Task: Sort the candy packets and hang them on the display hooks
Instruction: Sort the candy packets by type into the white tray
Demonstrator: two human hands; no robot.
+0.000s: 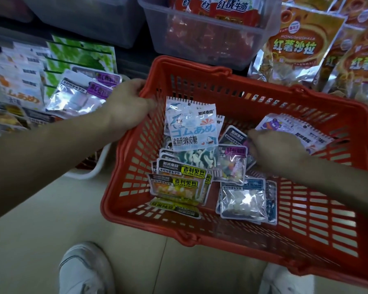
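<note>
A red plastic basket [200, 236] on the floor holds mixed candy packets. A light-blue shark gummy packet [191, 128] leans upright at its middle. Yellow-label jelly bean packets [179, 183] lie front left, silver packets with blue labels [242, 200] front right, and purple bear packets [289, 128] at the right wall. My left hand [128, 102] grips the basket's far-left rim. My right hand [274, 149] reaches into the basket, knuckles up, its fingertips at a small purple-label packet [235, 135]. Its fingers are hidden underneath.
Purple-label packets [83, 96] hang on the display at left, beside green and white packets [81, 54]. A clear bin of red packs [200, 43] stands behind the basket, and orange snack bags [295, 45] stand to its right. My white shoes [83, 270] stand on the beige floor.
</note>
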